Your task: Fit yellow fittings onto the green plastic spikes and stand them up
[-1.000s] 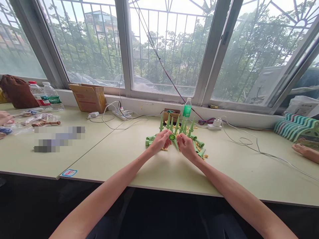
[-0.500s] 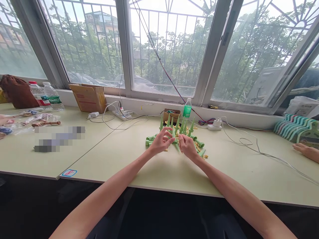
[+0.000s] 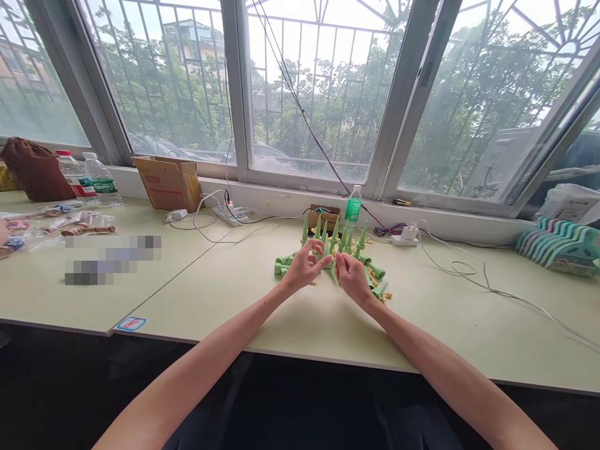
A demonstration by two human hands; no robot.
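Note:
My left hand (image 3: 302,269) is curved over the near side of a cluster of green plastic spires, its fingers bent and apart from the thumb. Several pointed green spires (image 3: 362,240) stand upright just behind both hands. My right hand (image 3: 352,275) is closed in a pinch beside it, and whatever lies between those fingertips is hidden. Between the hands a green pointed piece (image 3: 334,275) shows partly, tilted. Green tubular pieces (image 3: 282,264) lie left of my left hand. Small yellow pieces (image 3: 387,296) are scattered among green parts right of my right hand.
Behind the spires stand a small cardboard box (image 3: 323,219) and a green-labelled bottle (image 3: 353,205). White cables (image 3: 487,284) cross the table at right, near turquoise hangers (image 3: 557,247). A larger carton (image 3: 167,184), a power strip (image 3: 230,217) and two bottles (image 3: 100,181) stand at left.
The view has shifted slightly. My two hands keep nearly the same pose by the spires. Another person's hand at the right edge has gone out of view.

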